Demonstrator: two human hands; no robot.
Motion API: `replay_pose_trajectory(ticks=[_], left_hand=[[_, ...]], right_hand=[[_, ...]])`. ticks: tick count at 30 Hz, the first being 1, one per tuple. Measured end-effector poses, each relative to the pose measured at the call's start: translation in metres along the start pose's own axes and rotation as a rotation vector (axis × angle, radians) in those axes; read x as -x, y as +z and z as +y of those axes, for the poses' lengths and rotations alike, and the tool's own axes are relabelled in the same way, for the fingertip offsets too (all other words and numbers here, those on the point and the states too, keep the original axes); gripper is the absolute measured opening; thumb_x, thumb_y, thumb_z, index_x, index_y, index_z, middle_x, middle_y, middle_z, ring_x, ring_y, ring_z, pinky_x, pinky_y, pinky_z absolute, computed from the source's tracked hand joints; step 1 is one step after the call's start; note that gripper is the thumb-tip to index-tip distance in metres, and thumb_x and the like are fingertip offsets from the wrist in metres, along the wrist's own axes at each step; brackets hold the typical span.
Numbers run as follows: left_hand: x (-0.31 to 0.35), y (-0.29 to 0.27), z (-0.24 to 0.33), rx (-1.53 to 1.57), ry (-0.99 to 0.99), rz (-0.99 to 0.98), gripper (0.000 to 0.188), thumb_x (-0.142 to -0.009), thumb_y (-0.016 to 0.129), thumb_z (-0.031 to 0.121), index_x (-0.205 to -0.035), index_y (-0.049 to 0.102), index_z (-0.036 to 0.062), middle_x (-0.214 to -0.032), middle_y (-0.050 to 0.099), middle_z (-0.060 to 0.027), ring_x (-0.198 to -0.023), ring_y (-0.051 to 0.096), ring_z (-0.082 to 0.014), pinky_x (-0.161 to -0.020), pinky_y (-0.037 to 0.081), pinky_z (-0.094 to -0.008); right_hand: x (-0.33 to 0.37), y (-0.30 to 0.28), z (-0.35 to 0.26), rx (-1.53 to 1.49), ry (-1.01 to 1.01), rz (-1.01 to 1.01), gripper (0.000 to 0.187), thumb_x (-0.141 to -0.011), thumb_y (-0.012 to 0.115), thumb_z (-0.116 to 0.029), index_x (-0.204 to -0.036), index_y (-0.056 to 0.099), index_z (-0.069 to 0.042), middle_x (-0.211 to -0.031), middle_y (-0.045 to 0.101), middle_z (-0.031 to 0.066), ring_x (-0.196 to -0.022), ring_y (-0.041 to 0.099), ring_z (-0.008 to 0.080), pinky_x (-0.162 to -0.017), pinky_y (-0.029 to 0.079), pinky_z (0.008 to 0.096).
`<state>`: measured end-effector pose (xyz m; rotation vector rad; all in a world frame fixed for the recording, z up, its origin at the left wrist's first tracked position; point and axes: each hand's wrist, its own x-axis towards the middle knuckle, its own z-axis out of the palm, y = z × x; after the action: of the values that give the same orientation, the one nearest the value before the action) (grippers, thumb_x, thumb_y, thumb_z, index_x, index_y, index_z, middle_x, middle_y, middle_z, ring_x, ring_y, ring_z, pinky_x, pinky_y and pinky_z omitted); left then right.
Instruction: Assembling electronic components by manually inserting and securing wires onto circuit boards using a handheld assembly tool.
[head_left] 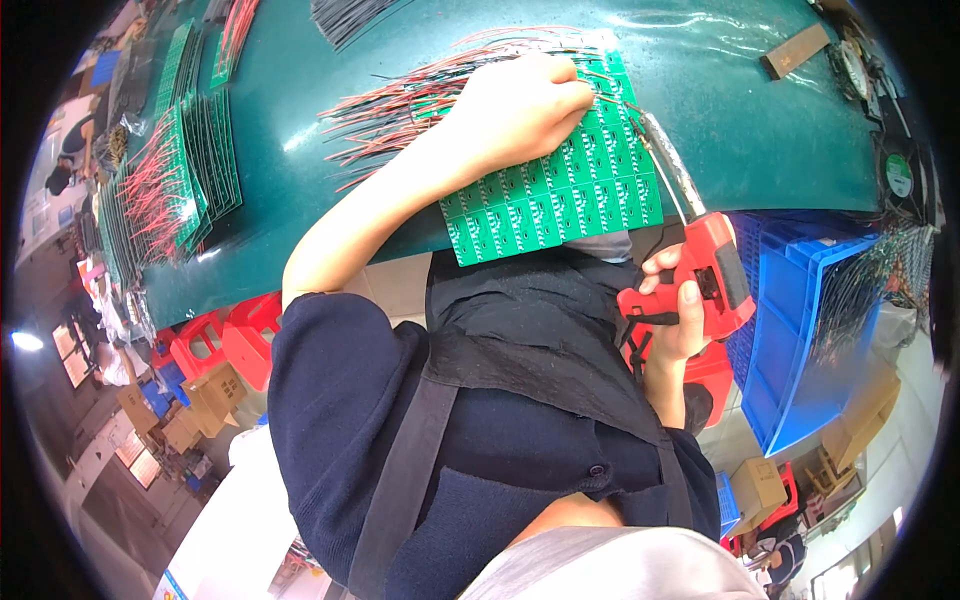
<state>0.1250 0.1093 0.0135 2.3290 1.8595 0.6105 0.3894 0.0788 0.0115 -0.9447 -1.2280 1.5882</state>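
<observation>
A green circuit board panel, divided into rows of small identical boards, lies at the table's near edge. Red and black wires fan out leftward from its far part. My left hand is closed over the panel, its fingers pinching a thin red wire near the far right side. My right hand grips a red and black soldering gun by its handle. The gun points up, its tip close to the panel's right edge and my left fingertips. My left hand covers part of the wires and panel.
Stacks of wired green panels stand on the green table at left. More dark wires lie at the far edge. A small brown block sits at far right. Blue crates stand right; red stools stand left.
</observation>
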Motion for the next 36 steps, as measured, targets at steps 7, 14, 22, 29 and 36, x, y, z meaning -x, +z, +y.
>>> replay_pose_trajectory(ticks=[7, 14, 22, 29, 36], left_hand=[[0.000, -0.001, 0.001, -0.001, -0.003, -0.001, 0.009, -0.082, 0.061, 0.019, -0.086, 0.063, 0.0114, -0.081, 0.057, -0.0040, -0.077, 0.059, -0.0237, -0.065, 0.050, -0.0345], [-0.001, -0.001, 0.001, 0.003, 0.007, 0.014, 0.009, -0.082, 0.060, 0.019, -0.086, 0.063, 0.0115, -0.081, 0.057, -0.0041, -0.077, 0.060, -0.0236, -0.065, 0.050, -0.0347], [0.005, -0.013, 0.001, 0.033, 0.018, -0.006, 0.014, -0.085, 0.060, 0.021, -0.091, 0.064, 0.0101, -0.086, 0.060, -0.0061, -0.081, 0.061, -0.0242, -0.067, 0.051, -0.0332], [-0.006, -0.060, -0.068, -0.201, -0.309, 0.290, 0.009, -0.077, 0.061, 0.014, -0.083, 0.063, 0.0068, -0.080, 0.060, -0.0095, -0.080, 0.061, -0.0289, -0.069, 0.050, -0.0363], [0.024, -0.052, -0.135, -0.487, -0.407, 0.301, 0.010, -0.076, 0.064, 0.015, -0.084, 0.063, 0.0087, -0.083, 0.057, -0.0082, -0.083, 0.058, -0.0271, -0.071, 0.048, -0.0367]], right_hand=[[-0.001, 0.000, -0.001, 0.008, -0.023, 0.003, 0.034, -0.084, 0.051, -0.023, -0.097, 0.053, 0.008, -0.084, 0.058, 0.0174, -0.061, 0.057, 0.0172, -0.057, 0.047, 0.0277], [-0.001, -0.001, 0.000, -0.005, -0.015, -0.004, 0.034, -0.084, 0.051, -0.024, -0.097, 0.053, 0.008, -0.084, 0.058, 0.0176, -0.061, 0.057, 0.0172, -0.056, 0.047, 0.0274], [-0.002, 0.002, -0.002, -0.007, -0.017, -0.003, 0.034, -0.083, 0.051, -0.024, -0.097, 0.053, 0.008, -0.084, 0.058, 0.0179, -0.061, 0.056, 0.0172, -0.055, 0.047, 0.0270], [-0.002, -0.003, -0.004, -0.011, -0.025, 0.083, 0.034, -0.082, 0.051, -0.024, -0.096, 0.053, 0.008, -0.084, 0.057, 0.0176, -0.061, 0.056, 0.0174, -0.056, 0.047, 0.0274], [-0.003, -0.003, -0.005, -0.020, -0.011, 0.057, 0.035, -0.083, 0.049, -0.024, -0.096, 0.053, 0.008, -0.084, 0.057, 0.0175, -0.060, 0.055, 0.0170, -0.056, 0.046, 0.0274]])
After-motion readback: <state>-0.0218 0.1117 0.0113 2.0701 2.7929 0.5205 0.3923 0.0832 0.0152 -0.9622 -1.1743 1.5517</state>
